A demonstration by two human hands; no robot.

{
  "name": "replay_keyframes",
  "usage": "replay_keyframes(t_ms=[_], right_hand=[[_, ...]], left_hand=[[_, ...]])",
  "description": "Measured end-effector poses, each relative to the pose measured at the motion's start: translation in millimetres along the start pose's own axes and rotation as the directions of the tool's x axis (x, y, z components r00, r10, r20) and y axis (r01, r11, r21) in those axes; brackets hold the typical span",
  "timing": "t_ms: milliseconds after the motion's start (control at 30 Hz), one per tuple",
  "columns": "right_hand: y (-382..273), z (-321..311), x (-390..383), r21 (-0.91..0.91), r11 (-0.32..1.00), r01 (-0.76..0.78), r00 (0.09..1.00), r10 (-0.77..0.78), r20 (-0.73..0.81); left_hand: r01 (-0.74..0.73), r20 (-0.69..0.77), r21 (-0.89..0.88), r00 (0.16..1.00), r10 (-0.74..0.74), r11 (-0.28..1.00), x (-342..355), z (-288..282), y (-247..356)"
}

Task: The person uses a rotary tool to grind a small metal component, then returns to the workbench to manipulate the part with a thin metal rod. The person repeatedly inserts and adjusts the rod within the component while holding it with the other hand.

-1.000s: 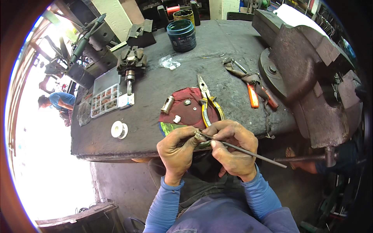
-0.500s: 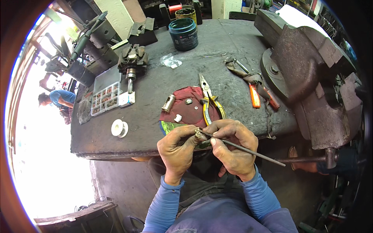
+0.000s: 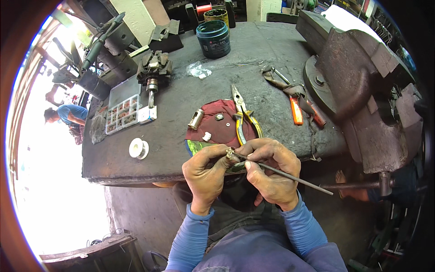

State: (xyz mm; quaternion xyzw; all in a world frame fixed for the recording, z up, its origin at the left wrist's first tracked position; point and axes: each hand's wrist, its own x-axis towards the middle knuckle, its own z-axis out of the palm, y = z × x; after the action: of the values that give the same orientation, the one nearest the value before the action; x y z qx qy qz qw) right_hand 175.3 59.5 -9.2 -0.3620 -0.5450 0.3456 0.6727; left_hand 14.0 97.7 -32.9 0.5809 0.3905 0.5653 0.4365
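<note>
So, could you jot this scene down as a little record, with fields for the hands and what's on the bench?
Left hand: pinching a small metal part
Right hand: holding a thin rod
Rod's near end: close to the part; contact unclear
On the red cloth: metal cylinder, white piece
Pliers: handles over the cloth, nose beyond it
Bench, left: divided box, white spool
Bench, back: dark tub
Bench, right: vise

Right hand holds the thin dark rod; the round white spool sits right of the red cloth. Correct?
Side is wrong: head view shows the round white spool left of the red cloth. The right hand does hold the thin dark rod.
</note>
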Motion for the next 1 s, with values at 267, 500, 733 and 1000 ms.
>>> replay_keyframes(t_ms=[267,500,733,1000], right_hand=[[1.6,-1.6,1.2,0.057,0.998,-0.019,1.000,0.018,0.021],[2.9,0.3,0.3,0.044,0.999,-0.031,1.000,0.031,-0.001],[1.2,-1.5,0.9,0.042,0.997,-0.070,0.998,0.069,0.013],[-0.8,-4.1,0.1,0.072,0.995,-0.067,0.997,0.064,0.031]], left_hand=[[-0.048,0.020,0.023,0.999,0.047,0.999,1.7,-0.2,0.9],[0.032,0.013,-0.048,0.999,-0.031,0.998,0.4,-1.0,1.0],[0.009,0.019,0.004,1.000,-0.009,1.000,1.5,-2.3,2.2],[-0.005,0.057,0.026,0.998,0.003,1.000,1.9,-3.7,5.7]])
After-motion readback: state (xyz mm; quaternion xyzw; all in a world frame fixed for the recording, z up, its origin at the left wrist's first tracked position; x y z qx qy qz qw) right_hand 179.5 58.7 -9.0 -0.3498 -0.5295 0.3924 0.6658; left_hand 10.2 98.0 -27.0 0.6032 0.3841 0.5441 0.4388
